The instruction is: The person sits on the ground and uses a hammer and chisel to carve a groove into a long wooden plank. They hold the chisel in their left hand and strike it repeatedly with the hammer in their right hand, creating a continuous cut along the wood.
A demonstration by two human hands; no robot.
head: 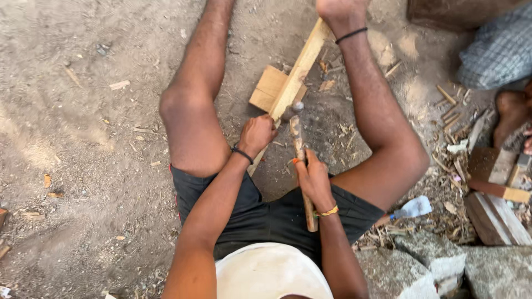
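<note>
I sit on bare ground with my legs spread. My left hand (256, 133) is closed around the near end of a long pale wooden slat (300, 69) that runs away from me and rests on a small square wooden block (268, 87). The far end of the slat lies under my right foot (339, 12). My right hand (313, 178) grips the wooden handle of a hammer (299, 145). The hammer's metal head (292, 111) sits against the slat just beyond my left hand.
Wood scraps and shavings (450, 160) litter the ground at right, beside planks (496, 191), grey stones (421, 263) and a small plastic bottle (411, 209). Another person's foot (511, 113) and checked cloth (499, 50) show at the right edge. Dusty earth (83, 138) lies at left.
</note>
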